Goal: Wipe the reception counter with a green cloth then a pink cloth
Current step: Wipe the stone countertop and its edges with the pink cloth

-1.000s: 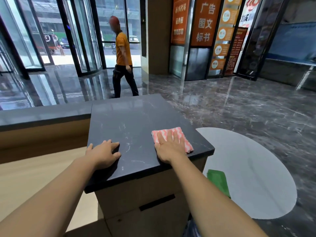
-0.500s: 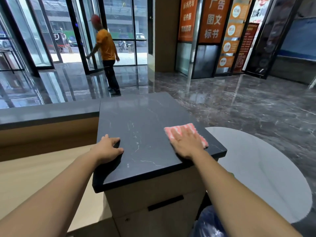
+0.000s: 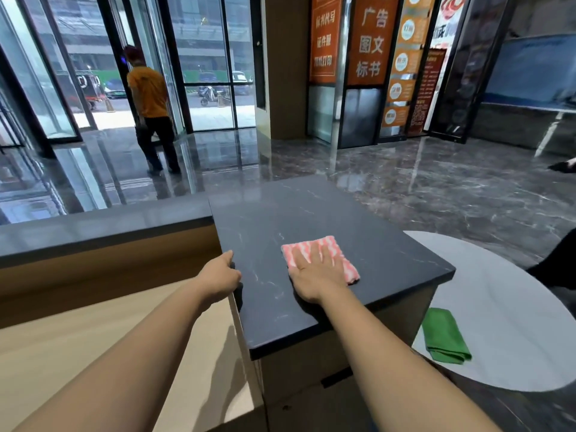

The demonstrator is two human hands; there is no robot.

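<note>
Your right hand point(image 3: 314, 272) lies flat with its fingers straight and spread, pressing down on the pink cloth point(image 3: 338, 254), which sits folded on the dark bench point(image 3: 311, 213), nearer its front than its far end. Your left hand point(image 3: 219, 275) is at that bench's left edge, fingers curled over the edge and holding it. The green cloth point(image 3: 444, 336) lies folded on the round bench point(image 3: 514, 307) lower down to your right, well apart from both hands.

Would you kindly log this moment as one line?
right hand: flat on pink cloth | left hand: holds counter edge | green cloth: on round table
</note>
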